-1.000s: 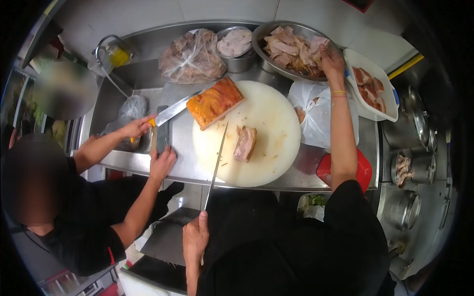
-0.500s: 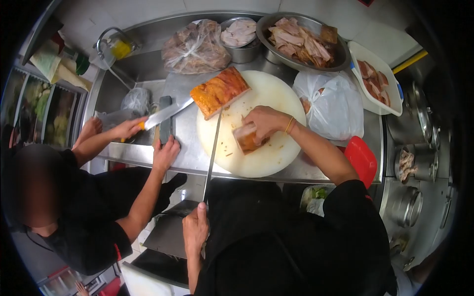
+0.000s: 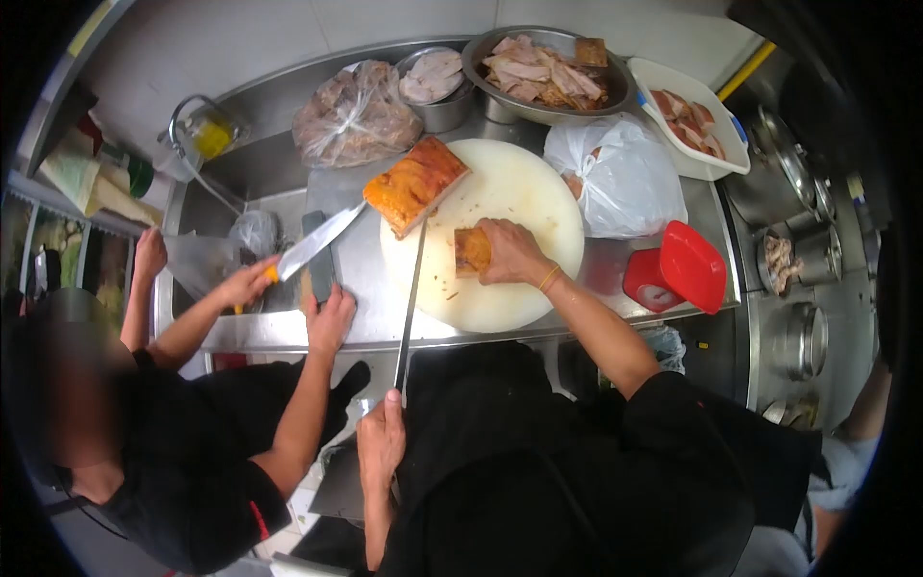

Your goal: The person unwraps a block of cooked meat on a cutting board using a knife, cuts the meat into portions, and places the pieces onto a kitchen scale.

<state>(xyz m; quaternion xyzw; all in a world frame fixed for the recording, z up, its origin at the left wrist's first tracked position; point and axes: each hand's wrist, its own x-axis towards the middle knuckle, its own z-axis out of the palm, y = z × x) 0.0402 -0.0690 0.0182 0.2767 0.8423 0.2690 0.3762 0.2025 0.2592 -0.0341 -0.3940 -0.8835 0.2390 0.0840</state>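
Observation:
My left hand is closed on the handle of a long knife, which shows nearly edge-on. The knife's blade reaches up over the round white cutting board, its tip close to a large slab of roast pork with orange-brown skin. My right hand is closed around a smaller piece of roast pork near the middle of the board, skin side showing. Small crumbs lie around this piece.
At the left, a co-worker's hands hold another knife and touch a sharpening stone. Behind the board are a bag of meat and a bowl of sliced meat. A white bag and red scale stand right.
My right hand has turned the smaller pork piece, so its skin now shows instead of the pale cut face. The view has shifted slightly. My left hand still holds the knife.

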